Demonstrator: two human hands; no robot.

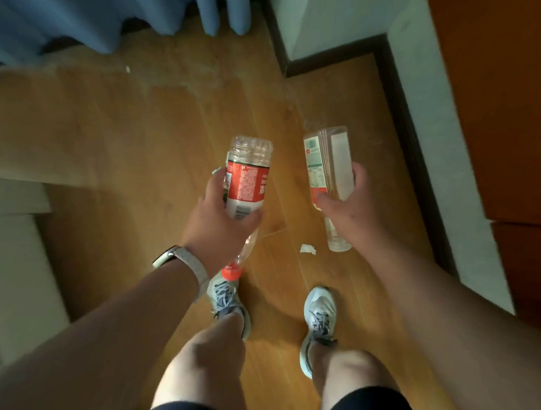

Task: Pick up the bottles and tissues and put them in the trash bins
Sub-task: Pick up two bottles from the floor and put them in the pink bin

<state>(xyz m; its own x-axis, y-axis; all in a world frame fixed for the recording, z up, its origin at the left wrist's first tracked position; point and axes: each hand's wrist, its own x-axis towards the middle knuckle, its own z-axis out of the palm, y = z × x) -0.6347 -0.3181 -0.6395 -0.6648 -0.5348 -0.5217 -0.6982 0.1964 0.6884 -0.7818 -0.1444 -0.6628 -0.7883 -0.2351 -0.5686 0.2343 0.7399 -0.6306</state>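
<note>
My left hand [220, 223] grips a clear plastic bottle with a red label [247, 173], its red cap pointing down toward my feet. A second clear bottle with a pale pink label [326, 164] sits in my right hand [347, 211], base up, neck and cap pointing down. Both bottles hang above the wooden floor. On the floor between the two hands lies a small crumpled white tissue [308, 249]. Another white scrap [216, 171] peeks out just left of the red-label bottle. No trash bin is in view.
Blue curtains [84, 2] hang at the top left. A white wall corner with dark skirting [309, 44] juts in at the top. An orange-brown cabinet [516, 112] stands on the right, white furniture [4, 247] on the left. A tiny white speck [128, 69] lies far off.
</note>
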